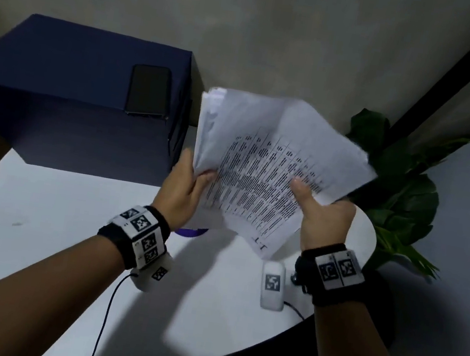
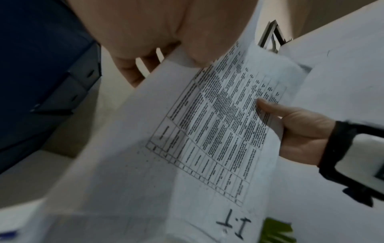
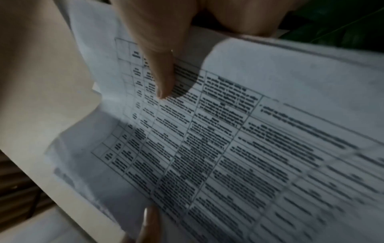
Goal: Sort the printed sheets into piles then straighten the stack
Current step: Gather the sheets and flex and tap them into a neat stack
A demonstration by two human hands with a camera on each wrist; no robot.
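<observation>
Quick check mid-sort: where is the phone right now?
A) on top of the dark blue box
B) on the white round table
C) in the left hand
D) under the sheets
A: the phone lies flat on top of the dark blue box, behind the left hand, which holds the printed sheets.

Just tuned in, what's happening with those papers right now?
A person holds a batch of printed sheets up above the round white table with both hands. The left hand grips the left edge, where the sheets fan apart; the right hand pinches the top sheet, a printed table marked "I.T", with its thumb on the print. No sorted piles show on the table yet. A phone lies on the dark blue box behind.
</observation>
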